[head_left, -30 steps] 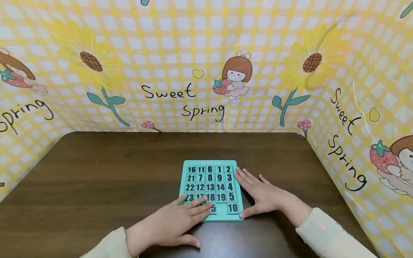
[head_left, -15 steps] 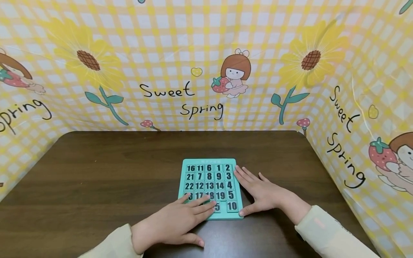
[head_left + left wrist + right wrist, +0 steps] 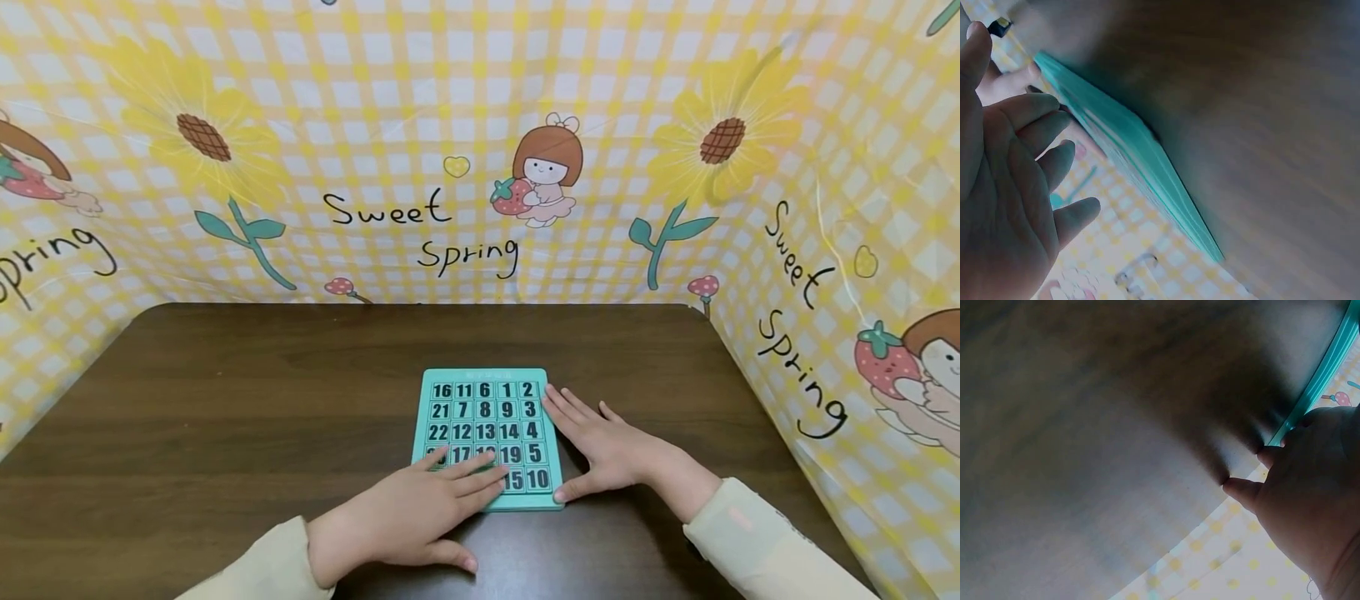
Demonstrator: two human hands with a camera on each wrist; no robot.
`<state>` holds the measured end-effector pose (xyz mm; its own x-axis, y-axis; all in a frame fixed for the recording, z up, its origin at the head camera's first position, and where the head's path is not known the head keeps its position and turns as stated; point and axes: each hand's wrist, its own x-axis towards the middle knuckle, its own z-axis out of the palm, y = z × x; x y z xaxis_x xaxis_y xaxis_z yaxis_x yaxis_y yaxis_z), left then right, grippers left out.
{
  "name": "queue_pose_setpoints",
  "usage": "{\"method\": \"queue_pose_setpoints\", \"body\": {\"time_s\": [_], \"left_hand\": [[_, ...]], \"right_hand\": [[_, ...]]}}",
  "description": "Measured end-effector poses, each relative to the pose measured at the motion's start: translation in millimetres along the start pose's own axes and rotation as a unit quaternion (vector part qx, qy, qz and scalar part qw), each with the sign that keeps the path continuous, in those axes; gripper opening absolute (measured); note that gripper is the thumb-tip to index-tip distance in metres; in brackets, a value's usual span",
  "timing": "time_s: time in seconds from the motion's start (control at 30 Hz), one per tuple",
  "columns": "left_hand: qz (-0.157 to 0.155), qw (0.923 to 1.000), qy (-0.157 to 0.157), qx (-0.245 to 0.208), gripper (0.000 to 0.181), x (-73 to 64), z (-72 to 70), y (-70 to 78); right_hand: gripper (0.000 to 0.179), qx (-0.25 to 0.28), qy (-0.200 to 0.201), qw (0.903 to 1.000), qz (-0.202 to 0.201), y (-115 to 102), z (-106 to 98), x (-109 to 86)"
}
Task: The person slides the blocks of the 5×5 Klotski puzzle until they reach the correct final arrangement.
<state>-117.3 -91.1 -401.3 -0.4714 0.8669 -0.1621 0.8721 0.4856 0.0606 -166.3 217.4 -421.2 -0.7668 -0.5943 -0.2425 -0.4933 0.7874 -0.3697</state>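
A turquoise number slide puzzle (image 3: 484, 377) lies flat on the table, its square tiles printed with black numbers. Over its lower left part reaches my left hand (image 3: 408, 512), fingers extended, the fingertips at the 15 tile (image 3: 513, 481). That tile sits directly left of the 10 tile (image 3: 537, 480). Tiles under the left fingers are hidden. Along the puzzle's right edge rests my right hand (image 3: 611, 450), fingertips near the upper right and thumb at the lower right corner. The left wrist view shows the left palm (image 3: 1004, 194) beside the puzzle's side (image 3: 1129, 134).
The dark wooden table (image 3: 262, 392) extends on all sides of the puzzle. A yellow checked cloth (image 3: 420, 100) with flowers and lettering hangs behind it and along the sides.
The 15 tile has slid right, from beside the gap to against the 10 tile. My left hand has moved slightly right with it. My right hand stays at the puzzle's edge.
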Motion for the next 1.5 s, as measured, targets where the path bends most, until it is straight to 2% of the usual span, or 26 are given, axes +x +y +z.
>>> {"method": "queue_pose_setpoints", "body": {"time_s": [0.23,0.4,0.7,1.3,1.4,1.5], "left_hand": [[-0.047,0.9981,0.006,-0.039,0.083,-26.9,1.8,-12.1],[-0.056,0.9968,0.004,-0.056,0.083,-35.2,6.4,-13.7],[-0.040,0.9981,0.026,-0.039,0.081,-32.7,10.9,-10.6],[-0.028,0.9988,0.008,-0.041,0.082,-13.7,10.7,-5.9],[-0.032,0.9987,-0.001,-0.040,0.083,-16.1,9.2,-6.9],[-0.042,0.9983,0.000,-0.040,0.084,-24.2,5.9,-9.6]], "right_hand": [[0.125,-0.006,-0.001,1.0000,0.003,2.1,-1.4,-0.6],[0.125,-0.004,-0.002,1.0000,0.001,2.6,-1.0,-1.2],[0.125,0.001,-0.003,1.0000,0.001,1.5,0.3,-1.7],[0.124,-0.006,0.003,1.0000,-0.002,1.5,1.8,0.8],[0.124,-0.003,0.001,1.0000,-0.002,0.9,1.6,0.3],[0.125,-0.001,0.001,1.0000,-0.002,0.3,1.0,-0.2]]}}
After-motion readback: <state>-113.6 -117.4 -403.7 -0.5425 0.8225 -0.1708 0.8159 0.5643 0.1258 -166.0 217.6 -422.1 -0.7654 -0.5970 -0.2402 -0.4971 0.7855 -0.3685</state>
